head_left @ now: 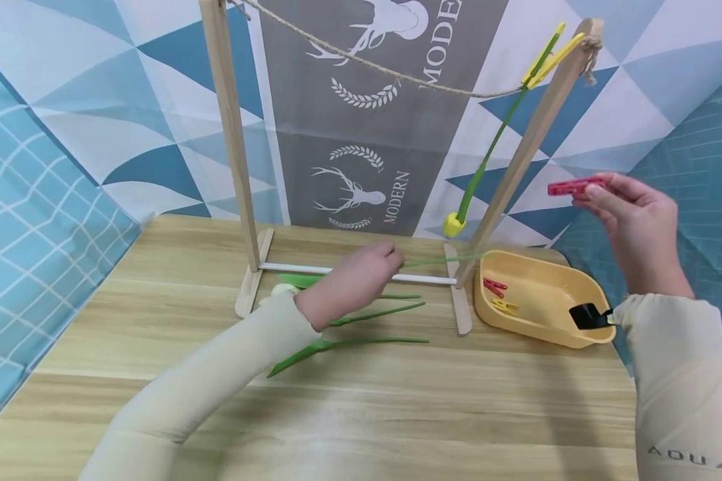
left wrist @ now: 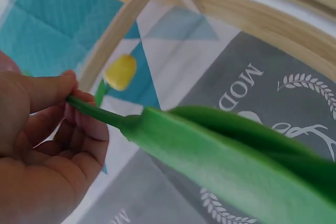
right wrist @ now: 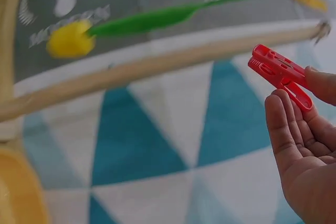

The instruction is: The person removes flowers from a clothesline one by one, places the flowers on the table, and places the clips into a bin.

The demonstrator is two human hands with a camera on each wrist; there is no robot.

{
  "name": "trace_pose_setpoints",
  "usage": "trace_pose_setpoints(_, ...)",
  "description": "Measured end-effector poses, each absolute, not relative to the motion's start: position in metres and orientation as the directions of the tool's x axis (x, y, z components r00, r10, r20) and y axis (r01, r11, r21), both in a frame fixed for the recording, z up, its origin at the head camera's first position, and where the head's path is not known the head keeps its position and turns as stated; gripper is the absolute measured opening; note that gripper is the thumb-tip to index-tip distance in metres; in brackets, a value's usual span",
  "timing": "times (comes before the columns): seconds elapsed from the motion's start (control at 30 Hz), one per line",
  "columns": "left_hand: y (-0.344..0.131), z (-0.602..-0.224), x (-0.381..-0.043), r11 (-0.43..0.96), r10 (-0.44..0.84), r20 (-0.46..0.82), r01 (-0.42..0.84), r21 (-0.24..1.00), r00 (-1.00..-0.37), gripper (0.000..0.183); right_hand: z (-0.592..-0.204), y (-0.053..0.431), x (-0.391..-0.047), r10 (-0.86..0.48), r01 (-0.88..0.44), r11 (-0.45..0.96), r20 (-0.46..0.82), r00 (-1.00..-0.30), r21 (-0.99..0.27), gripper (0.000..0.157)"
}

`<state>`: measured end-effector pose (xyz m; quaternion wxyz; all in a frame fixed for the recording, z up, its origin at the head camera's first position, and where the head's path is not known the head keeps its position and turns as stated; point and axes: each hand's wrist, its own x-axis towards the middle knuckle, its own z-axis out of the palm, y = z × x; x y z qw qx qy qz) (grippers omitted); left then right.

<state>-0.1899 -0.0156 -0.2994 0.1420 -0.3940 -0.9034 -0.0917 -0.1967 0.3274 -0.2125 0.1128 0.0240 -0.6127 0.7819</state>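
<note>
My left hand pinches the thin green stem of an artificial flower between thumb and fingers. Its broad green leaf fills the lower right of the left wrist view; the bloom is outside that view. Raised at the right, my right hand pinches a red clothespin by its handle end. A yellow tulip hangs bloom down from the rope, its stem end under a yellow clothespin. Several green stems lie on the table, partly hidden by my left forearm, beside a white bloom.
A wooden frame with a left post, a right post and a white crossbar stands at the table's back. The yellow tub on the right holds red clothespins and a yellow clothespin.
</note>
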Motion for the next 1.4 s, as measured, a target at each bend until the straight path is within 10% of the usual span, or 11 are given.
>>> trace_pose_setpoints(0.83,-0.036,-0.375,-0.115,0.677,0.730,0.219,0.642,-0.360,-0.647,0.013,-0.336,0.370,-0.208,0.103,0.102,-0.229,-0.128,-0.986,-0.968,0.018)
trace_pose_setpoints(1.4,-0.040,-0.402,-0.103,0.674,0.727,0.122,0.667,-0.317,-0.676,0.009,-0.377,0.384,-0.221,0.002,0.340,-0.065,-0.341,-0.940,-0.938,0.011)
